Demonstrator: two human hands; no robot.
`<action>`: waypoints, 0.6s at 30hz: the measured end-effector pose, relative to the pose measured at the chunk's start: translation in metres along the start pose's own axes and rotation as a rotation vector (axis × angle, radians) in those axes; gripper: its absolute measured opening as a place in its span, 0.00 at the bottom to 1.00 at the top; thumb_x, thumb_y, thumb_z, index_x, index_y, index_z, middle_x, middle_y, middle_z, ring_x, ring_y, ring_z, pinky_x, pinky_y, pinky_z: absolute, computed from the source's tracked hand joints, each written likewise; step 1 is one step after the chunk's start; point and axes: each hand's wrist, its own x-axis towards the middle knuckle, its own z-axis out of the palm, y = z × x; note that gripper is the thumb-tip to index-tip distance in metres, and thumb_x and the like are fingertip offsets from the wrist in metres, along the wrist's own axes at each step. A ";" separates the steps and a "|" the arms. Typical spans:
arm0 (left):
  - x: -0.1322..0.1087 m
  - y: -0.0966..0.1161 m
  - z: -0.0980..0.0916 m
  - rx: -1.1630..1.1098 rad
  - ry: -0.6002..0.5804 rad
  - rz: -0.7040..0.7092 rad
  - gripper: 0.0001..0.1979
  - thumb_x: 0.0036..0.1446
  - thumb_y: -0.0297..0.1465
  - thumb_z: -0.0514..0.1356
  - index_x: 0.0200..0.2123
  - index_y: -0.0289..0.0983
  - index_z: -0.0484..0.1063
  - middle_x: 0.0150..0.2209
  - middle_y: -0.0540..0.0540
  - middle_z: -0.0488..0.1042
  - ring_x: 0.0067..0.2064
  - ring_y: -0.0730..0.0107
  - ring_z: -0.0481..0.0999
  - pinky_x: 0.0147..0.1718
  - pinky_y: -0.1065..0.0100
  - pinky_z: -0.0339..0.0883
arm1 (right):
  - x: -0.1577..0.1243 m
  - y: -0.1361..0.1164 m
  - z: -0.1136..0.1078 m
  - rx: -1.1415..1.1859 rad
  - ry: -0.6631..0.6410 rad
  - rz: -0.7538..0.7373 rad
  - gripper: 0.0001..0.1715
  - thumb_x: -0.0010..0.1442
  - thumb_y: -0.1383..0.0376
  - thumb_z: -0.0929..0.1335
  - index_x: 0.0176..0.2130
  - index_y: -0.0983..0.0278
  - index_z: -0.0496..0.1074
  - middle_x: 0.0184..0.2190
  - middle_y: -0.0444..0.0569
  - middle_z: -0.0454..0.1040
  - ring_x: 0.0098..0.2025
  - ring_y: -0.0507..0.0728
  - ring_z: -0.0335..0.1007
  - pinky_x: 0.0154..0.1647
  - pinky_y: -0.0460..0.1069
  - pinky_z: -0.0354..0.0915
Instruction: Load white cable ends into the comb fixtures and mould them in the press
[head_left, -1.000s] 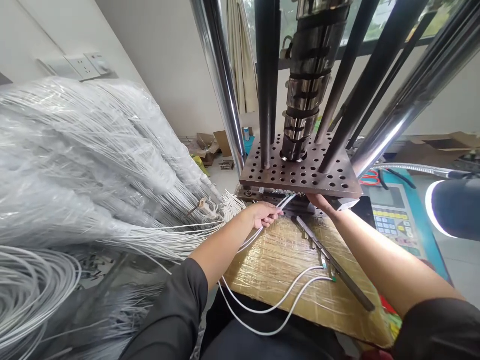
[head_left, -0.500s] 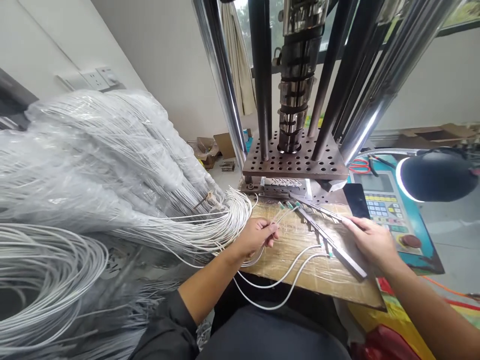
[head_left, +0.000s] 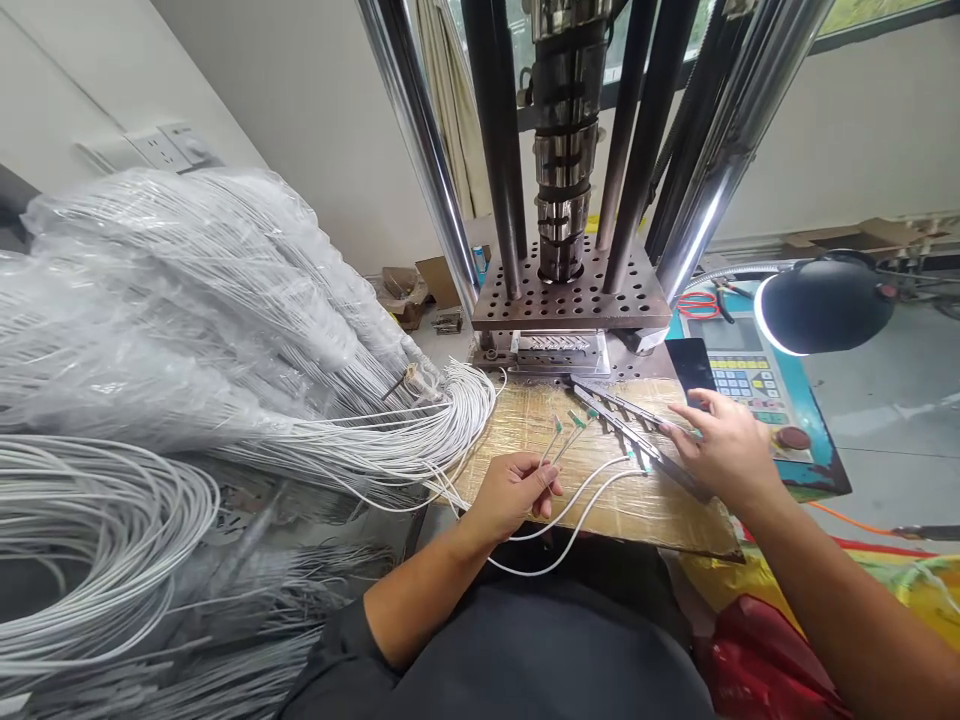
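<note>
My left hand (head_left: 521, 487) is closed in a pinch on several thin white cables (head_left: 551, 445). Green-tipped ends (head_left: 576, 418) of these cables point up and away from the fingers. My right hand (head_left: 724, 445) has its thumb and a finger at the near end of a slim metal bar (head_left: 626, 405), which it appears to grip. Just below that bar lies a second, thicker metal bar (head_left: 645, 447), its near end partly under the right hand. Two more white cables (head_left: 581, 515) curve across the board, with their green ends beside the thicker bar.
A cardboard-topped board (head_left: 600, 500) lies before the press, whose perforated plate (head_left: 600, 312) hangs over a small metal mould (head_left: 555, 345). Bundled white cables (head_left: 405, 430) fill the left. On the right are a control panel (head_left: 750, 385) and a black lamp (head_left: 825, 305).
The slim bar has swung closer to the thicker one, and my right hand has moved over the bars' near ends. My left hand keeps its pinch on the cables. The view has shifted slightly.
</note>
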 end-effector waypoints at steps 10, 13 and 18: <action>-0.016 -0.007 0.004 0.103 -0.029 -0.033 0.20 0.63 0.46 0.63 0.31 0.34 0.77 0.19 0.51 0.71 0.19 0.78 0.67 0.21 0.74 0.57 | -0.025 -0.122 -0.010 1.072 -0.349 0.189 0.20 0.60 0.47 0.74 0.39 0.60 0.80 0.35 0.48 0.80 0.38 0.59 0.75 0.43 0.53 0.72; -0.020 -0.006 0.005 0.049 -0.062 -0.075 0.21 0.63 0.47 0.63 0.33 0.34 0.78 0.21 0.49 0.73 0.21 0.75 0.71 0.23 0.73 0.61 | -0.033 -0.128 -0.005 1.090 -0.344 0.179 0.18 0.61 0.49 0.73 0.34 0.61 0.80 0.32 0.47 0.79 0.36 0.57 0.73 0.42 0.52 0.70; -0.019 0.001 0.015 -0.038 -0.081 -0.043 0.20 0.61 0.47 0.65 0.37 0.33 0.77 0.25 0.48 0.74 0.25 0.73 0.74 0.27 0.71 0.67 | -0.049 -0.131 -0.001 1.144 -0.479 0.208 0.20 0.59 0.48 0.75 0.30 0.62 0.78 0.29 0.48 0.77 0.32 0.56 0.73 0.37 0.51 0.70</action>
